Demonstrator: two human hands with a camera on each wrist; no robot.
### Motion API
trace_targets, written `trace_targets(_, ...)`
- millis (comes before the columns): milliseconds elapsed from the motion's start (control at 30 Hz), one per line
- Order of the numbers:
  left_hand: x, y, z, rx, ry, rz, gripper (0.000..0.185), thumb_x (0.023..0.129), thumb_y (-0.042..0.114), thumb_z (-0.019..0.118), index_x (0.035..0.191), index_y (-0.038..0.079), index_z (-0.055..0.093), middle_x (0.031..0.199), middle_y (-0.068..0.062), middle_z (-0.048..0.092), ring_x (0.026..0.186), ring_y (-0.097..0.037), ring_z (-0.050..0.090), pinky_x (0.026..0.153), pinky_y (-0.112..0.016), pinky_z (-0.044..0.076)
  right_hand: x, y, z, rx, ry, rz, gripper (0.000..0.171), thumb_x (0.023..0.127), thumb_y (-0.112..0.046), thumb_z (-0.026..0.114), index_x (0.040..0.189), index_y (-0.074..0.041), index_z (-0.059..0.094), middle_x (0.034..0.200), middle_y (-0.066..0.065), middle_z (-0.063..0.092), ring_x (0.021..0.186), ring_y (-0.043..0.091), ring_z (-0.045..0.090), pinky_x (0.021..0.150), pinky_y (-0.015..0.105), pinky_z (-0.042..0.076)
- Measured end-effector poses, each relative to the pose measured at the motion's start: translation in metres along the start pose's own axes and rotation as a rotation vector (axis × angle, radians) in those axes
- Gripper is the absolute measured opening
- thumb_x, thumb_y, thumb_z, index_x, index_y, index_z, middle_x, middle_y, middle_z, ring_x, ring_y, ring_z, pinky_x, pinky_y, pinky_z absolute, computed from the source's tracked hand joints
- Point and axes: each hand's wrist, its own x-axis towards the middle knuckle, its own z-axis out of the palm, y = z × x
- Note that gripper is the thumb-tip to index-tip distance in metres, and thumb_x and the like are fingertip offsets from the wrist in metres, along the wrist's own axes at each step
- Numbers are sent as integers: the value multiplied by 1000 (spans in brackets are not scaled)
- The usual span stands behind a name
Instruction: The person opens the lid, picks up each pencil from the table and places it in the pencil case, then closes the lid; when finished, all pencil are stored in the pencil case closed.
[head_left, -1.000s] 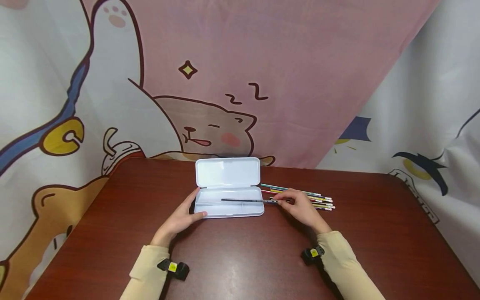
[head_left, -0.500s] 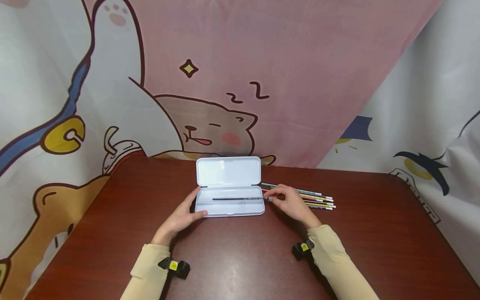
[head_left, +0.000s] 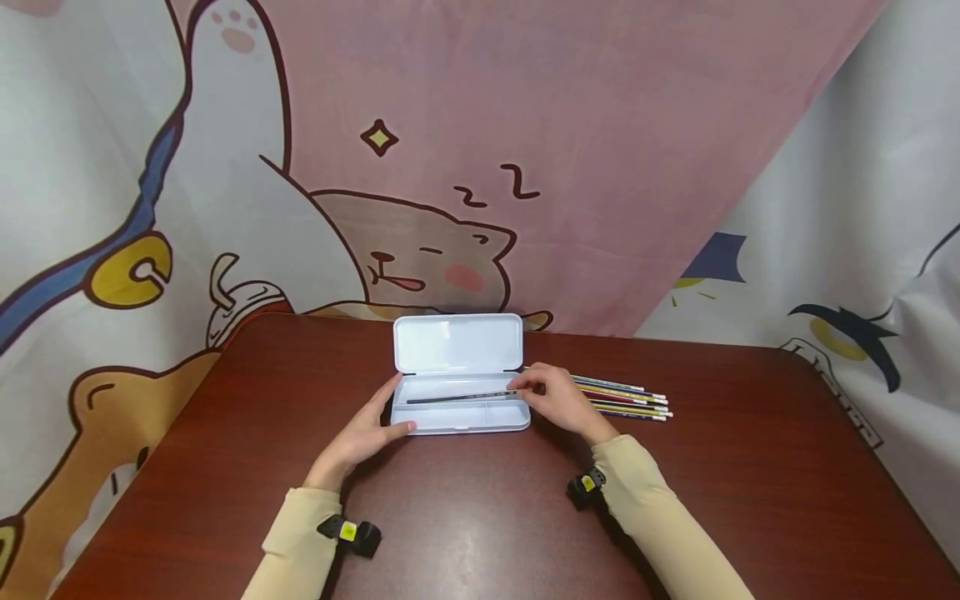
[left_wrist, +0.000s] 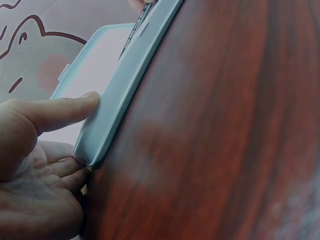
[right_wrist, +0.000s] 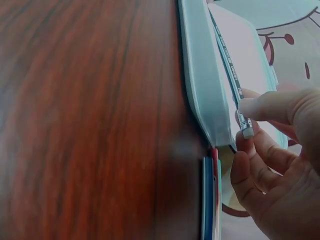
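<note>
A white pencil case [head_left: 438,421] stands with its lid raised on the table. My left hand [head_left: 366,432] holds its left end, thumb [left_wrist: 82,106] over the front rim and fingers at the end wall. Between thumb and fingertips, my right hand [head_left: 558,402] pinches a dark pencil [head_left: 457,397] near its white eraser end. That pencil lies lengthwise over the long rear compartment, its other end pointing left. In the right wrist view, the eraser [right_wrist: 248,133] sticks out past the thumb, and printing shows along the pencil [right_wrist: 227,57].
Several striped pencils [head_left: 630,400] with white erasers lie in a bunch right of the case, partly hidden behind my right hand. The reddish-brown table [head_left: 465,517] meets a cartoon-printed cloth [head_left: 600,167] at its back edge. The upright lid [head_left: 457,343] stands close to that cloth.
My right hand has moved left with the pencil, from beside the case to over its right end. The pencil's far end now reaches near the left wall. The left hand stays put.
</note>
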Motion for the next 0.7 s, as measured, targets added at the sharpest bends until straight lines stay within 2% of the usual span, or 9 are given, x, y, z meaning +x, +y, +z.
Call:
trace_targets(333, 0, 1, -1, -13, -1, -2, 85, 87, 11, 70, 154, 6, 17, 158, -21, 14, 143, -37, 11, 111, -57, 10, 10, 0, 11, -17, 14, -26, 14, 84, 3, 67, 93, -4, 75, 82, 6, 63, 75, 16, 54, 65, 28, 45)
trace_targets(533, -2, 3, -1, -7, 2, -1, 85, 87, 12, 70, 154, 7, 19, 158, -20, 14, 143, -37, 11, 111, -58, 10, 10, 0, 13, -15, -1, -21, 15, 84, 5, 66, 93, -4, 75, 87, 9, 66, 77, 17, 55, 67, 33, 47)
trace_targets(700, -2, 3, -1, -3, 4, 6, 84, 87, 11, 71, 154, 6, 19, 157, -21, 15, 143, -38, 12, 111, -58, 10, 9, -1, 13, 3, 8, -8, 15, 84, 5, 66, 93, -3, 75, 89, 8, 66, 79, 18, 55, 69, 32, 47)
